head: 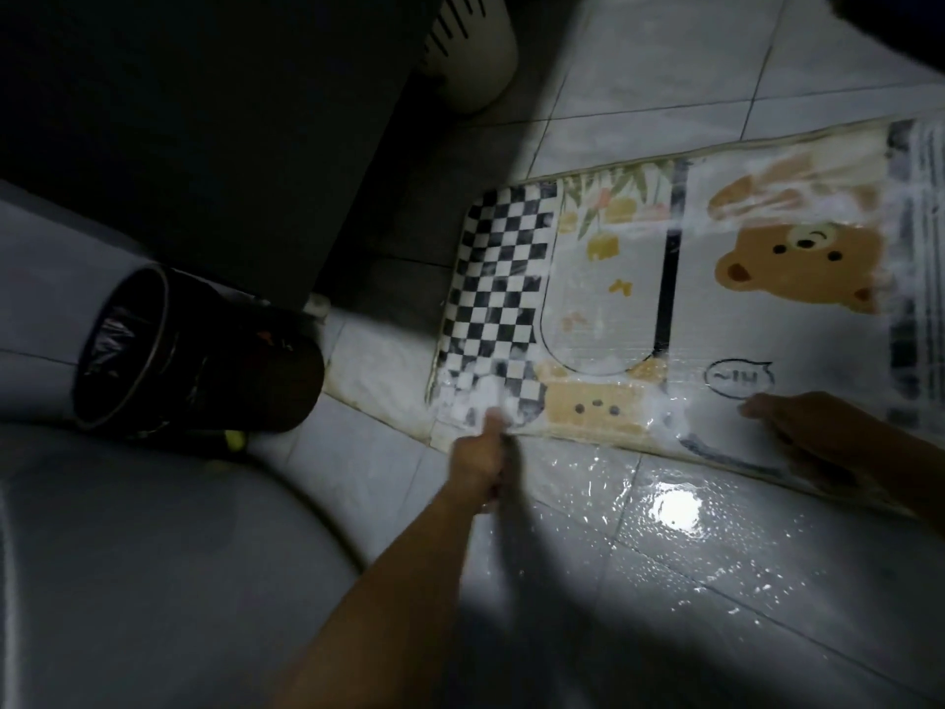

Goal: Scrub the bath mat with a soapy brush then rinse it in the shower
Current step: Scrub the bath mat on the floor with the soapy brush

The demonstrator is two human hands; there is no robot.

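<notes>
The bath mat (603, 299) lies flat on the tiled floor, printed with brown bears and a black-and-white checkered strip. White foam and streaks of water cover its near-left corner and right part. My left hand (480, 452) is at that foamy corner, shut on a dark blurred handle that looks like a hand sprayer, thumb stretched forward. A thin hose (327, 529) curves away behind my forearm. My right hand (818, 432) rests flat on the mat's near edge beside the speech-bubble print, fingers apart and holding nothing. No brush is visible.
A black bin (194, 350) with a plastic liner stands left of the mat. A white slotted basket (475, 48) is at the back. A pale rounded toilet body (128, 555) fills the lower left. The near tiles (675, 509) are wet and reflect a lamp.
</notes>
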